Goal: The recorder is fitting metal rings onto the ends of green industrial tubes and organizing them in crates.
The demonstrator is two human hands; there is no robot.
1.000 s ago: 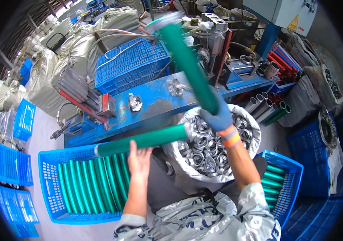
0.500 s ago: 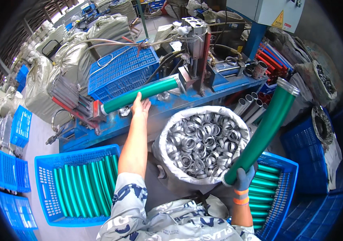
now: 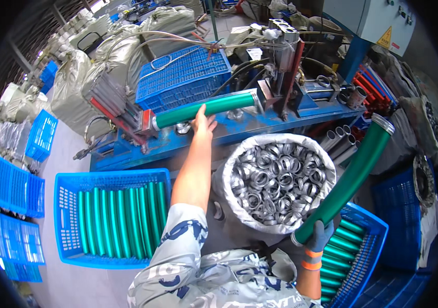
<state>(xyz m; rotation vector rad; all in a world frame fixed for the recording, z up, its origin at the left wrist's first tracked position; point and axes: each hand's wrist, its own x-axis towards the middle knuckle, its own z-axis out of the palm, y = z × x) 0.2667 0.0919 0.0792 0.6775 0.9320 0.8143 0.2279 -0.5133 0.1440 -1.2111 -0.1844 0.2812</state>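
Note:
A curved green tube (image 3: pixel 224 106) with silver rings at its ends lies between the clamps of a blue bench machine (image 3: pixel 239 124). My bare left hand (image 3: pixel 204 122) is against its near side, fingers spread and not wrapped round it. In my right hand (image 3: pixel 321 236), which wears a grey glove with an orange band, is the lower end of another green tube (image 3: pixel 355 177). That tube slants up to the right, a silver ring on its far end. Between my arms stands a white-lined bin (image 3: pixel 240 215) full of loose metal rings (image 3: pixel 278 179).
A blue crate (image 3: pixel 111 265) of green tubes stands at the left; another blue crate (image 3: pixel 373 246) of them is by my right hand. Upturned blue crates (image 3: pixel 183 72) sit behind the bench. Bare metal tubes (image 3: pixel 338 139) lie right of the bin. A grey control box (image 3: pixel 383 25) hangs above.
The whole scene has shifted rightward in the picture as my head turned. My left hand stays at the clamped tube, and my right hand keeps its hold on the other tube.

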